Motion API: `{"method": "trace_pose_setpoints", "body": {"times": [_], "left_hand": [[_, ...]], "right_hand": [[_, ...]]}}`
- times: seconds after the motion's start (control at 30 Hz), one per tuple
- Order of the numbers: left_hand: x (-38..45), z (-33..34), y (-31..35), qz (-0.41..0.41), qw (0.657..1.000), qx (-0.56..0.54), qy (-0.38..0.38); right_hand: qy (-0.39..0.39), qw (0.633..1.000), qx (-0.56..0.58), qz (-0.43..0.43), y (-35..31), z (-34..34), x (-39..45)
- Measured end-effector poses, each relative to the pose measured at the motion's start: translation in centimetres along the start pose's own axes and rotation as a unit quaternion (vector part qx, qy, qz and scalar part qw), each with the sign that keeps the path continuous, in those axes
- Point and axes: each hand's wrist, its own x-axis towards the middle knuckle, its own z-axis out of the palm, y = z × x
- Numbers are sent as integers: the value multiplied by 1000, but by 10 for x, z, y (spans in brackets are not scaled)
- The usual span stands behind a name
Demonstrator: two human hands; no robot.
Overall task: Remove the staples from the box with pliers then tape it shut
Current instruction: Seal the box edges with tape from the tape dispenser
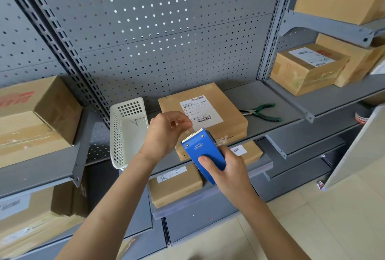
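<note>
Dispenser in right hand, box behind

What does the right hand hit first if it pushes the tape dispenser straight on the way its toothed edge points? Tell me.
Probably the left hand, whose fingertips pinch right at the tape dispenser's toothed edge. Past that lies the labelled box on the shelf. The right hand grips the dispenser; depth from one view is uncertain.

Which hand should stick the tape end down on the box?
Probably the left hand: it already pinches the clear tape end by the blue tape dispenser, just above the box. The right hand is busy gripping the dispenser.
</note>
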Motion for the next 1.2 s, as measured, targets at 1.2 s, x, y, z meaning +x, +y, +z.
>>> {"method": "trace_pose_setpoints", "body": {"times": [1.2], "left_hand": [[19, -3, -38, -12, 994, 84, -71]], "right_hand": [[6, 991, -9, 133, 6, 15, -39]]}}
